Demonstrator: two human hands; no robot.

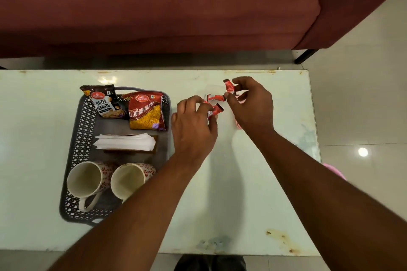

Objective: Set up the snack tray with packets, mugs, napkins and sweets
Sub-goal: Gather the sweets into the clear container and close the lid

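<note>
A grey lattice-sided tray point(82, 138) lies on the left of the table. It holds a salted peanuts packet point(105, 103), a red aloo bhujia packet point(147, 112), a stack of white napkins point(125, 142) and two patterned mugs point(86, 180) point(130, 179). To the right of the tray, my left hand point(193, 127) pinches a red wrapped sweet point(214, 110). My right hand point(253, 103) holds two more red sweets point(229, 86) point(215, 97) between its fingertips. Something pink point(237, 124) shows under my right hand, mostly hidden.
The pale glass-topped table point(242, 193) has rust-stained edges and ends at the right near x 1400. A maroon sofa point(154, 6) stands just beyond the far edge. Tiled floor point(363, 94) lies to the right, with a pink object point(334, 170) beside my right forearm.
</note>
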